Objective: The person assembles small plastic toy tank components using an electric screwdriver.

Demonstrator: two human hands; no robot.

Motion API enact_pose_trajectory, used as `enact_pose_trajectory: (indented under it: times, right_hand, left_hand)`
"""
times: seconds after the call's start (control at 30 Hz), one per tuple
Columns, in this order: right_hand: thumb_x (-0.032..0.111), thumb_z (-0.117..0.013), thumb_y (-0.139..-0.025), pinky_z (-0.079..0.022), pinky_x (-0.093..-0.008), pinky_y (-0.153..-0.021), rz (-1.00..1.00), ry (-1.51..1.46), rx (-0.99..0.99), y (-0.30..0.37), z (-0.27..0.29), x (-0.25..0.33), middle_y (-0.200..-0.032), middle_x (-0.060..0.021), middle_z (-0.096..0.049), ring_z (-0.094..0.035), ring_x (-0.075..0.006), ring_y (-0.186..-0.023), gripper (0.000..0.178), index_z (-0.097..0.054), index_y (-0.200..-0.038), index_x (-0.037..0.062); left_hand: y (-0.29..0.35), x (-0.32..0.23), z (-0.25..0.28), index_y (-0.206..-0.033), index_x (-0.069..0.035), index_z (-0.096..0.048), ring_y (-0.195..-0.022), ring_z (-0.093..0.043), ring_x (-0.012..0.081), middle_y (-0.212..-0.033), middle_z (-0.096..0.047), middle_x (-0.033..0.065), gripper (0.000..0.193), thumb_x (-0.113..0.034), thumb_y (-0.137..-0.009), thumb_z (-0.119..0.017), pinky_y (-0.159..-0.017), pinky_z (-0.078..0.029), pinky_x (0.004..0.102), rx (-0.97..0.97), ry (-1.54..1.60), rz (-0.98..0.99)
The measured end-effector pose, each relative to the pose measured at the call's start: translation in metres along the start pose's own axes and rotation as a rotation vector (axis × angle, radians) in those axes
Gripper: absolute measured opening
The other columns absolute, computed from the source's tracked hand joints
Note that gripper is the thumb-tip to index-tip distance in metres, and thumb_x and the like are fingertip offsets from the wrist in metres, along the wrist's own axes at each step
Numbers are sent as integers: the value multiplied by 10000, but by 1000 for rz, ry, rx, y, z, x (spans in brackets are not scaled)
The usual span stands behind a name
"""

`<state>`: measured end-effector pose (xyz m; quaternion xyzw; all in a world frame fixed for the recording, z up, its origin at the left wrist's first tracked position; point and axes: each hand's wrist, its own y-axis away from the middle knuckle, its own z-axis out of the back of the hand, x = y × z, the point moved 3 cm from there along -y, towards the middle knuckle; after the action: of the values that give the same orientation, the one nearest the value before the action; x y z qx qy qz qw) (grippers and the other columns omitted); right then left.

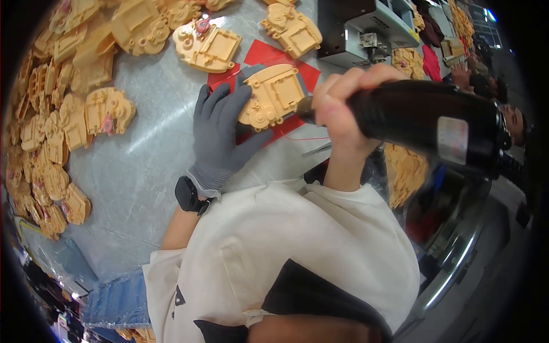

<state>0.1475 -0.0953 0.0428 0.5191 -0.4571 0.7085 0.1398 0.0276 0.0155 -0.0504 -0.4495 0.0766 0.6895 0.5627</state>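
My left hand (220, 134), in a grey knit glove, lies flat on the left side of a yellow plastic housing (273, 94) and presses it onto a red mat (271, 56) on the grey table. My bare right hand (343, 106) grips a thick black electric screwdriver (426, 120). Its tip meets the right edge of the housing. A black watch sits on my left wrist.
Many similar yellow housings (68, 114) are heaped along the left side and top of the table (137, 171). A grey machine (372, 28) stands at the top right. More yellow parts (406, 168) lie in a bin at the right. Another person sits at the far right.
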Motion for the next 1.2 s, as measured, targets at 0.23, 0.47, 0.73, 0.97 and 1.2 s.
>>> enact_pose_trajectory:
  times: [0.23,0.47,0.73,0.97,1.2]
  right_hand:
    - [43,-494,-729,-408,-329,-566,81,-166,-404,8,77,19,-625,-35,-441,-455,-141,-508,432,-406,-1150,78]
    - [-112,-554,-659,-448,-315,-510,218,52,-618,-69,126,-16,-600,-76,-514,-500,-169,-463,289,-469,-921,-23]
    - [-79,-562,-672,-430,-298,-513,28,-217,-346,-23,80,7,-600,-54,-482,-487,-159,-476,439,-395,-1068,9]
    - [-109,-567,-692,-442,-326,-516,151,-460,237,5,-12,34,-643,-90,-510,-502,-174,-506,615,-245,-1202,11]
    - [-31,-525,-716,-429,-325,-497,-62,-142,54,12,-34,15,-591,-57,-455,-451,-159,-448,394,-351,-1058,56]
  left_hand:
    - [-4,-6,0,-1142,6,-486,-1007,-489,374,-1055,-548,171,650,-260,-614,-755,-957,-318,484,52,63,113]
    - [-1,-8,-3,-1148,15,-480,-1007,-485,383,-1033,-544,178,658,-228,-605,-763,-967,-313,492,14,37,48]
    - [-4,-6,1,-1141,-6,-482,-982,-487,364,-1058,-541,171,650,-245,-605,-761,-917,-346,471,33,53,114]
    - [2,2,3,-1204,-77,-451,-1057,-462,337,-1133,-528,101,720,-299,-596,-767,-975,-323,474,3,-2,21]
    - [5,2,5,-1219,-84,-448,-1058,-475,331,-1128,-538,104,710,-297,-616,-755,-998,-306,475,4,20,9]
